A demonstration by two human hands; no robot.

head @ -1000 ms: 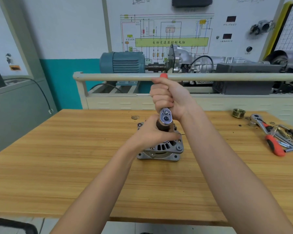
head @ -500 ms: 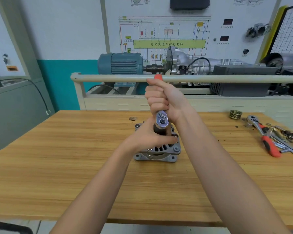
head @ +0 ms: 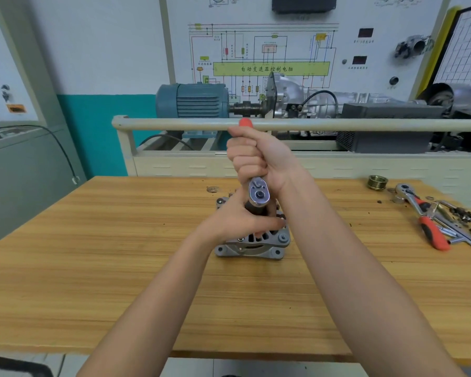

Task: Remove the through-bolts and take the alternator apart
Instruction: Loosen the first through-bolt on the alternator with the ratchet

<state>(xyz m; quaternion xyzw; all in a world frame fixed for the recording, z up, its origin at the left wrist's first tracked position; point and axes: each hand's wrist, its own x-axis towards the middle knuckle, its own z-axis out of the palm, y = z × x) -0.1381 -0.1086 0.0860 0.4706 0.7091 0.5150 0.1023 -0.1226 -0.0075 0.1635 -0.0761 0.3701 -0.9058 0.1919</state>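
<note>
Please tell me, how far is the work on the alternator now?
Done: a pulley already lies apart on the table. In hand: the right hand grips the ratchet standing on the alternator, which the left hand holds. Left: the housing is still in one piece.

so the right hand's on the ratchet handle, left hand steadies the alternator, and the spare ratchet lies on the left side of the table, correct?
One slip: the spare ratchet lies on the table's right side, as the head view shows. The right hand does grip the ratchet handle, and the left hand steadies the alternator.
</note>
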